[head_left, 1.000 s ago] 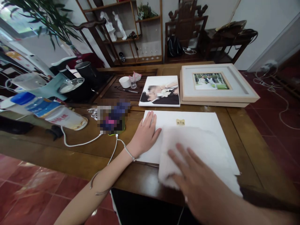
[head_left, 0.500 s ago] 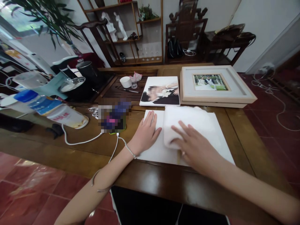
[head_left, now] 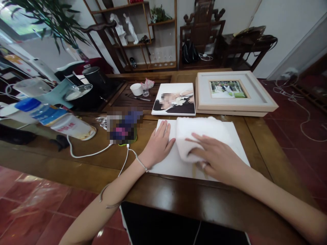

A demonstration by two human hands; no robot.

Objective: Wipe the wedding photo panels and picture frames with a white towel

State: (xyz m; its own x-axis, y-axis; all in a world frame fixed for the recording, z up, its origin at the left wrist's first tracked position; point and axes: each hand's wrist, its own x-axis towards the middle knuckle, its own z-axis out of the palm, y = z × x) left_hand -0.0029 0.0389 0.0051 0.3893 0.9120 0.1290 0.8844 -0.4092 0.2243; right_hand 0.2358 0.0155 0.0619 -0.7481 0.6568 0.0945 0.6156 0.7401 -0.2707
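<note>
A white board (head_left: 166, 166) is laid flat on the wooden table (head_left: 97, 153), near its front edge. Its 9 o'clock edge is pinned by the left hand (head_left: 158, 144), palm down, fingers extended and closed on nothing. A folded white cloth (head_left: 196, 131) is pressed onto the board by the right hand (head_left: 217, 158), likewise flat and unclenched. A canvas print (head_left: 174, 100) lies just beside at 12 o'clock. If the left hand's pressure were eased, the board could be shoved into that print, or the cloth bunched
</note>
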